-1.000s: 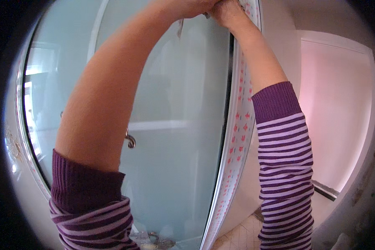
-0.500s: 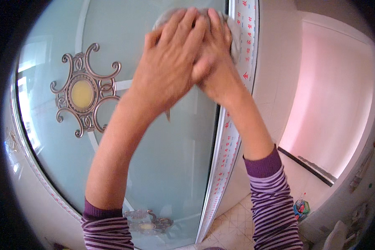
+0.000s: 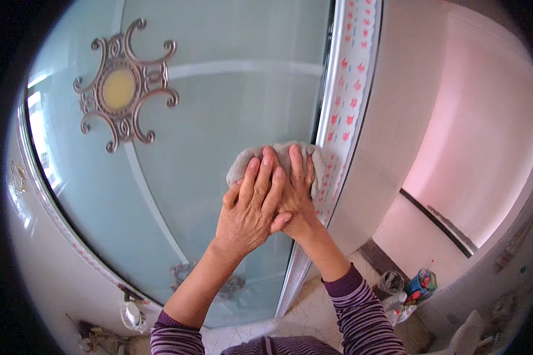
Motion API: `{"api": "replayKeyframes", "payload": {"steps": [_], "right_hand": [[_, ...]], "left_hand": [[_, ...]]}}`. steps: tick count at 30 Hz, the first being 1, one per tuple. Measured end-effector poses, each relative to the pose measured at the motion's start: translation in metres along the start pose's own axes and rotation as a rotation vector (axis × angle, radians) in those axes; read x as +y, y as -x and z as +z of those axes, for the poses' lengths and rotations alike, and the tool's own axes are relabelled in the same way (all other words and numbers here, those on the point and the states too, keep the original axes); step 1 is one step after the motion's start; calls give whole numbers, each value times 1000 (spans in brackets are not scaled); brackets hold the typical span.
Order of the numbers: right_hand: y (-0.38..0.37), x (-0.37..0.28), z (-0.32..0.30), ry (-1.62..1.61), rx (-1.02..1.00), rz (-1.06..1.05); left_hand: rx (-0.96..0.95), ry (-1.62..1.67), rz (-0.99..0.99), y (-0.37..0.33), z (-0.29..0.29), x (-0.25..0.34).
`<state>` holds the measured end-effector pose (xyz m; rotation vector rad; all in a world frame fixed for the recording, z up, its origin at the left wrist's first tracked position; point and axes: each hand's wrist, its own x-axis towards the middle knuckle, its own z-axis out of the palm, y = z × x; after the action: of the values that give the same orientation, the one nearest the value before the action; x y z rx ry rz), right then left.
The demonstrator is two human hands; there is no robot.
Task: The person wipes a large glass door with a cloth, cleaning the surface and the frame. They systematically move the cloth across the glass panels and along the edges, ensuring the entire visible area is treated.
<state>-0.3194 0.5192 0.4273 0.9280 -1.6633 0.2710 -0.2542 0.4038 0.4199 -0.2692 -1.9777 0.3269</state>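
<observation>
A folded grey cloth [image 3: 243,161] is pressed against the frosted glass door panel [image 3: 219,124], near its right-hand edge. My left hand [image 3: 249,207] lies partly across my right hand, its fingers reaching over the cloth and holding it to the glass. Under and beside it, my right hand [image 3: 296,198] grips the same cloth, fingers pointing up; part of its palm and thumb side is hidden. The cloth's right end reaches the white door frame [image 3: 343,94], which carries a strip of film with red printing.
A bronze scroll ornament [image 3: 121,89] with a yellow centre sits on the glass at upper left. Another ornament [image 3: 231,287] is lower down, partly behind my left forearm. Bottles [image 3: 403,310] and a blue container [image 3: 421,283] stand at lower right, by a pinkish recess [image 3: 485,118].
Both hands have slid the cloth downward along the glass, from the top of the view to its middle. The view has shifted too, and the ornament sits higher.
</observation>
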Motion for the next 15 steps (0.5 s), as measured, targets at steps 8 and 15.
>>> {"api": "replayKeyframes", "payload": {"steps": [8,15], "right_hand": [[141,-40,48,32,-64,16],[285,-73,93,39,-196,-3]], "left_hand": [[-114,-54,78,119,43,45],[-336,51,57,229,80,92]]}}
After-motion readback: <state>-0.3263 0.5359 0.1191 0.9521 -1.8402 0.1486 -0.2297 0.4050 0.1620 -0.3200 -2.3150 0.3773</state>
